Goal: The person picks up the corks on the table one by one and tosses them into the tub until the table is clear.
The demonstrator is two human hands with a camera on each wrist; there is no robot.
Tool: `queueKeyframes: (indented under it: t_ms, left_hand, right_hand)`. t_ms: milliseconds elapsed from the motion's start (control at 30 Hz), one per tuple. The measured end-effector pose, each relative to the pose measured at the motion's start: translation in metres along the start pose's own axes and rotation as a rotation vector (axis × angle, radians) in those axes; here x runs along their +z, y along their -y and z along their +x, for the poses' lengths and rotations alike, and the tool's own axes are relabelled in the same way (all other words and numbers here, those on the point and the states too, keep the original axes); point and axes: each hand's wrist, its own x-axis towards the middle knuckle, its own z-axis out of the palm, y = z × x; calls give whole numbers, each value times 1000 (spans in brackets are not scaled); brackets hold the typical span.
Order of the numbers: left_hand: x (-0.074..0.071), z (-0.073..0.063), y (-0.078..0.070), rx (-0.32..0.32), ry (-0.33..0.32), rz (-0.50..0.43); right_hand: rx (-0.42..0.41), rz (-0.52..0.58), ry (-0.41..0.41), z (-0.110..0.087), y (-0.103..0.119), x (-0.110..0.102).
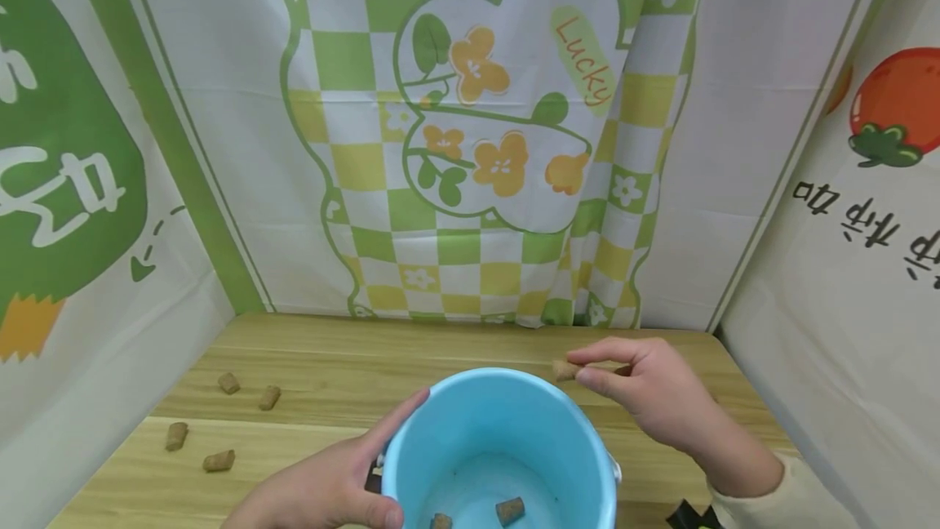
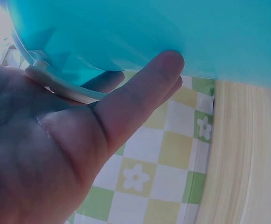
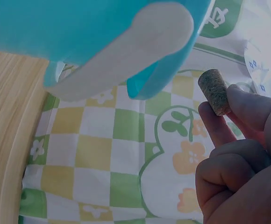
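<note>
My right hand [image 1: 664,390] pinches a cork [image 1: 565,371] between thumb and fingertips, just past the right far rim of a light blue bucket [image 1: 499,378]. In the right wrist view the cork [image 3: 214,92] stands tilted, its other fingers curled below it. A small brown patch shows behind the thumb in the head view. My left hand [image 1: 334,476] rests against the bucket's left side, its fingers extended along the outer wall near the handle joint. Inside the bucket, a cork [image 1: 510,511] and another cork [image 1: 441,522] lie on the bottom.
On the left of the wooden table [image 1: 330,349] lie several loose corks, among them one cork [image 1: 176,436] near the left edge. A checked curtain [image 1: 470,251] hangs behind the table. The white handle [image 3: 121,58] hangs along the bucket. A black object [image 1: 690,515] shows beside the right sleeve.
</note>
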Motion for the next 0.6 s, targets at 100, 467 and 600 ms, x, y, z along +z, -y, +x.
queueKeyframes:
  t_ms: [100, 467, 600]
  left_hand:
    - [0, 0, 0, -1, -4, 10]
    - [2, 0, -2, 13, -4, 6]
    - [3, 1, -2, 16, -3, 14]
  right_hand:
    - [-62, -44, 18, 0, 3, 3]
    - [-201, -168, 46, 1, 11, 9]
    - [-227, -175, 39, 2, 11, 12]
